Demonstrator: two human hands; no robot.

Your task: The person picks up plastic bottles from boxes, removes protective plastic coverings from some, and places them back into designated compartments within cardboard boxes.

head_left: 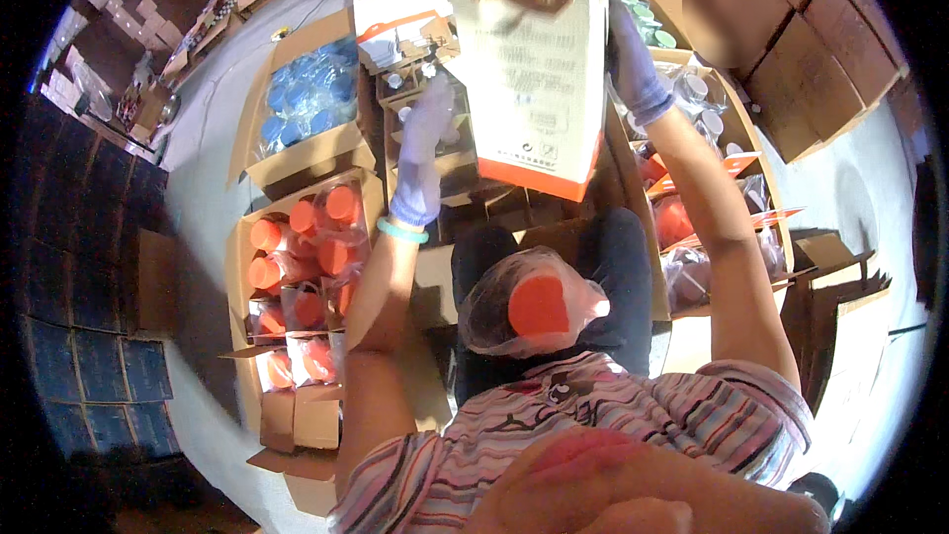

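Up in front of me stands a white cardboard box (534, 69) with an orange lower edge and a picture on its side. My right hand (635, 64), in a pale purple glove, grips its right side; some of those fingers are hidden behind the box. My gloved left hand (425, 143) is open, fingers stretched out, just left of the box; whether it touches the box I cannot tell. On my lap lies a plastic-wrapped jar (539, 305) with an orange lid. Beneath the hands is a divided carton (494, 210) with cardboard compartments.
At left sit a carton of orange-lidded jars (334, 255) and a carton of blue-lidded ones (311, 94). Flat white-and-orange boxes (400, 5) are stacked ahead. Another carton (781, 227) of wrapped jars is at right, near tall brown boxes (830, 69).
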